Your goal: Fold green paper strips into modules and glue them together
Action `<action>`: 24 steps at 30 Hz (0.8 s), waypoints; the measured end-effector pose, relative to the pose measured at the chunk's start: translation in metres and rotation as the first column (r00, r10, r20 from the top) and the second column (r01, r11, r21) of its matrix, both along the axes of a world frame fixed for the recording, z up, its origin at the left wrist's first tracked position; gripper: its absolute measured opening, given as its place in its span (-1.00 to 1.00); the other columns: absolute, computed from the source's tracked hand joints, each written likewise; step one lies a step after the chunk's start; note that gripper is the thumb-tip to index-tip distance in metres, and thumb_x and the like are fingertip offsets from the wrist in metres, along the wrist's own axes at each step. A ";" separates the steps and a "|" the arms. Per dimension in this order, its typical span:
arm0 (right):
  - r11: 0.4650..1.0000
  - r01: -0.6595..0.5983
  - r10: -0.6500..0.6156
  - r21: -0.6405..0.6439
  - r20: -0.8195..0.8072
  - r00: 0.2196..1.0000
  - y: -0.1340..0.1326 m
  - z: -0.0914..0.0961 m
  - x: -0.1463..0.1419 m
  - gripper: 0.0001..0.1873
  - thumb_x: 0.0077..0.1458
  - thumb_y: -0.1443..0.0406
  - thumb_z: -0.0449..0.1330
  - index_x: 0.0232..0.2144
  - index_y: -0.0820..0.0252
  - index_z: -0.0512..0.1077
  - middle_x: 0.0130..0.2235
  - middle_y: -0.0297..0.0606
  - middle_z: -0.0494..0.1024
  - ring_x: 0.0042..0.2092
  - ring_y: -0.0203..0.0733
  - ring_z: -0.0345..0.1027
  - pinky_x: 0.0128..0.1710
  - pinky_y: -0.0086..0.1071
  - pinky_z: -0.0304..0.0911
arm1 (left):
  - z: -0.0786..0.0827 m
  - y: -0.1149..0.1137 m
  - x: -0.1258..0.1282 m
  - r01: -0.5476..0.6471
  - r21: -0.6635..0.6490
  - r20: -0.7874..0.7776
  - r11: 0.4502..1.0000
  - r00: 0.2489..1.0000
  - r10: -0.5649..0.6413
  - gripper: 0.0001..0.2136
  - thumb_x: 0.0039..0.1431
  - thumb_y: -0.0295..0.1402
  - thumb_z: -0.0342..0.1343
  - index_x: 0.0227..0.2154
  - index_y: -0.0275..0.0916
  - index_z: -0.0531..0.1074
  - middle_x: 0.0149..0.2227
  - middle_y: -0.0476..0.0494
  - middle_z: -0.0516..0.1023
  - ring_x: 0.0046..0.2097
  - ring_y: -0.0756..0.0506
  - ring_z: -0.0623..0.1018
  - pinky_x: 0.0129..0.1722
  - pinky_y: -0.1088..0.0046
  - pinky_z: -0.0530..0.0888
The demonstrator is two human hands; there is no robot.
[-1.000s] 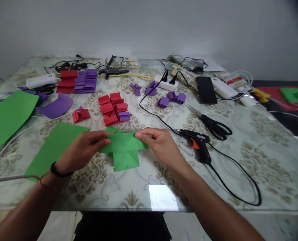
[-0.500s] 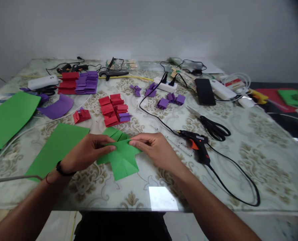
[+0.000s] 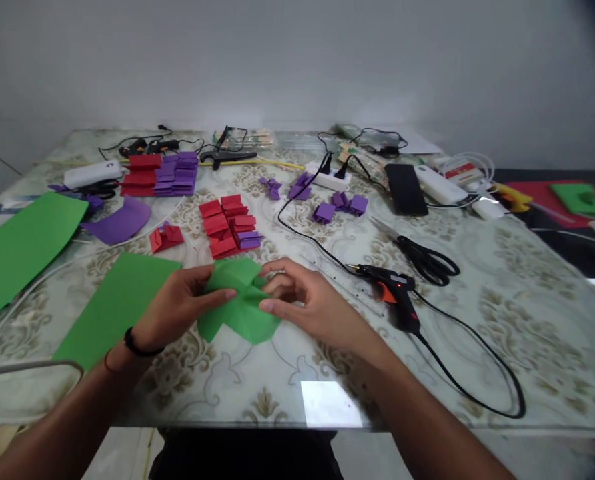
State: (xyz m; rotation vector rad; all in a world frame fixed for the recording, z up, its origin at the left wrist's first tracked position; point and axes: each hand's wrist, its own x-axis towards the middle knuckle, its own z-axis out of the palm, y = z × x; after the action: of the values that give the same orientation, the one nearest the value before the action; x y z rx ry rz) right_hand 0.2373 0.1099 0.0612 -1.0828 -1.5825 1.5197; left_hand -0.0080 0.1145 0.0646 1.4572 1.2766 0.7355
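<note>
A piece of green paper [image 3: 242, 310] with creases and notched edges is held between both hands above the table. My left hand [image 3: 185, 303] pinches its left side, the thumb lying on top. At the right side, my right hand [image 3: 302, 293] has its thumb and fingers closed on the edge; the fingers behind are partly hidden. Just beyond the paper lie several folded red paper pieces [image 3: 222, 227], one of the group being purple. A flat green sheet [image 3: 120, 307] rests on the table beside my left forearm.
To the right lie a black hot glue gun [image 3: 395, 287] with its looping cord, black-handled scissors [image 3: 422, 257] and a phone [image 3: 405, 189]. Farther back are a white power strip [image 3: 327, 175] and purple folded pieces [image 3: 323, 213]. A larger green sheet [image 3: 22, 250] is at the left.
The green paper has been turned and its flaps now bend differently. My right fingers have shifted from a flat pinch at the top edge to a curled grip lower on the right side.
</note>
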 end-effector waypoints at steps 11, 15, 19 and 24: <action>0.944 0.329 -0.325 -0.015 -0.205 0.923 0.011 -0.012 0.002 -0.33 0.01 0.13 0.54 0.12 0.01 0.39 -0.26 -0.41 0.50 -0.27 -0.23 0.45 -0.33 -0.39 0.35 | 0.004 0.001 -0.001 0.030 -0.004 -0.048 1.000 0.998 -0.030 -0.58 -0.07 -0.21 0.50 -0.15 -0.13 0.50 -0.44 0.12 0.43 -0.47 0.02 0.34 -0.52 0.57 0.29; 0.958 0.286 -0.276 0.021 -0.203 0.939 0.010 -0.015 0.000 -0.42 0.04 0.15 0.52 0.06 0.01 0.43 -0.24 -0.38 0.54 -0.19 -0.19 0.50 -0.21 -0.35 0.42 | 0.008 0.001 -0.005 0.233 -0.021 -0.201 0.972 0.952 -0.232 -0.70 0.05 -0.14 0.44 -0.26 -0.17 0.54 -0.48 0.12 0.28 -0.46 0.02 0.25 -0.50 0.55 0.19; 0.975 0.199 -0.188 0.095 -0.120 0.975 0.007 -0.016 -0.001 -0.58 0.09 0.25 0.49 0.00 0.02 0.53 -0.19 -0.34 0.59 -0.14 -0.17 0.54 -0.10 -0.31 0.45 | 0.016 0.002 -0.010 0.512 -0.150 -0.144 0.846 0.835 -0.531 -0.57 0.31 -0.12 0.23 -0.59 -0.23 0.29 -0.52 0.10 0.10 -0.46 0.03 0.15 -0.48 0.50 0.11; 0.964 0.138 -0.149 0.228 0.035 0.988 0.003 -0.016 -0.004 -0.63 0.16 0.20 0.48 0.01 0.00 0.58 -0.14 -0.28 0.65 -0.11 -0.09 0.56 -0.06 -0.24 0.45 | 0.007 0.000 -0.004 0.446 -0.117 -0.139 0.887 0.877 -0.459 -0.54 0.19 -0.07 0.32 -0.58 -0.20 0.23 -0.56 0.14 0.06 -0.50 0.04 0.09 -0.57 0.51 0.04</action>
State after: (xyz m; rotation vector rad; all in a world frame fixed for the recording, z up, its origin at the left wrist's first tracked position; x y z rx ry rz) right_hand 0.2329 0.1128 0.0449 -1.0893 -1.6286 1.1942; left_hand -0.0121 0.1148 0.0717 1.6925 1.0094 0.2500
